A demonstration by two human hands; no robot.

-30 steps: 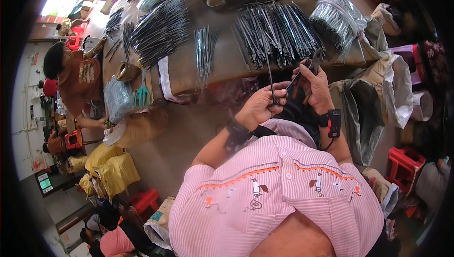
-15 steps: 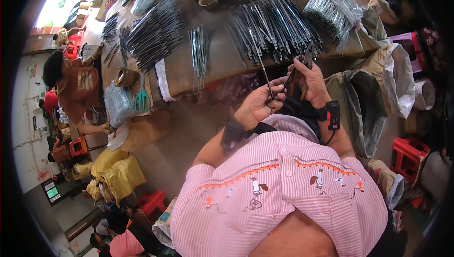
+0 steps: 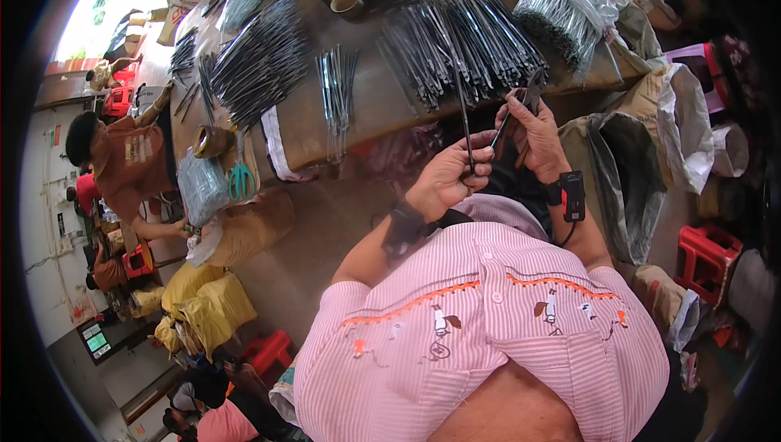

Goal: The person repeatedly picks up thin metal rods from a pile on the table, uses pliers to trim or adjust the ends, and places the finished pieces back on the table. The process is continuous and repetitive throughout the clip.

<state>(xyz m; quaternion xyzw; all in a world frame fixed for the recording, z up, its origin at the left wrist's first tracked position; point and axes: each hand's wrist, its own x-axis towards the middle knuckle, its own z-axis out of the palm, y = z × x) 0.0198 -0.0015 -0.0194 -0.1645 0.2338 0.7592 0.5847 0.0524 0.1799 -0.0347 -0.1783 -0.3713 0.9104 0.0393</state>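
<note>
My left hand (image 3: pixel 447 178) is closed on a long, thin dark strip (image 3: pixel 464 116), which rises from the fingers toward the table edge. My right hand (image 3: pixel 538 137) grips pliers (image 3: pixel 533 94), jaws pointing up and handles running down past the palm. A second slim dark piece (image 3: pixel 503 126) spans the small gap between my two hands; its ends are hidden by fingers. Just beyond lies a wide fanned pile of similar dark strips (image 3: pixel 464 43) on the table (image 3: pixel 370 108).
More strips lie left in a small bunch (image 3: pixel 335 88) and a large heap (image 3: pixel 259 55). A plastic-wrapped bundle (image 3: pixel 565 6) stands at right, near open sacks (image 3: pixel 622 181). Teal-handled scissors (image 3: pixel 242 181) hang at the table's left. A co-worker (image 3: pixel 130 157) sits beyond; a red stool (image 3: pixel 706 261) stands right.
The strip in my left hand stands more upright and shows a darker face. Both hands keep their hold and have barely moved. The view has shifted slightly.
</note>
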